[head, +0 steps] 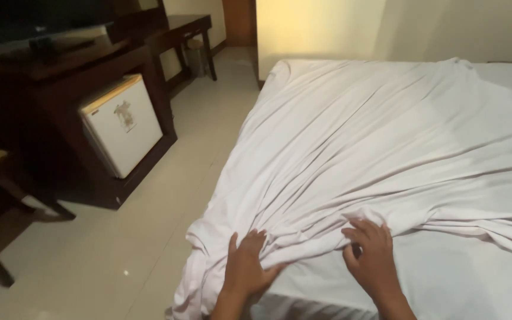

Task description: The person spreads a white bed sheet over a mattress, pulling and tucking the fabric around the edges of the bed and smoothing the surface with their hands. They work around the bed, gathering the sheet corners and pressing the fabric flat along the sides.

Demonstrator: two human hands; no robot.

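From the left I count one small white fridge [122, 123] under one dark desk [60, 71], then one rumpled white sheet [386, 136] across the bed, my left hand [249, 264] spread flat on its bunched near edge, my right hand [371, 252] curled gripping a fold, forearms cut off below

1. Pale glossy floor tiles [149, 237] run along the left.
2. A dark wooden cabinet [60, 89] houses a small white fridge [122, 124].
3. A dark side table [185, 29] stands beyond, with a metal bin [195, 56] beneath.
4. Warm light falls on the cream wall [321, 26].
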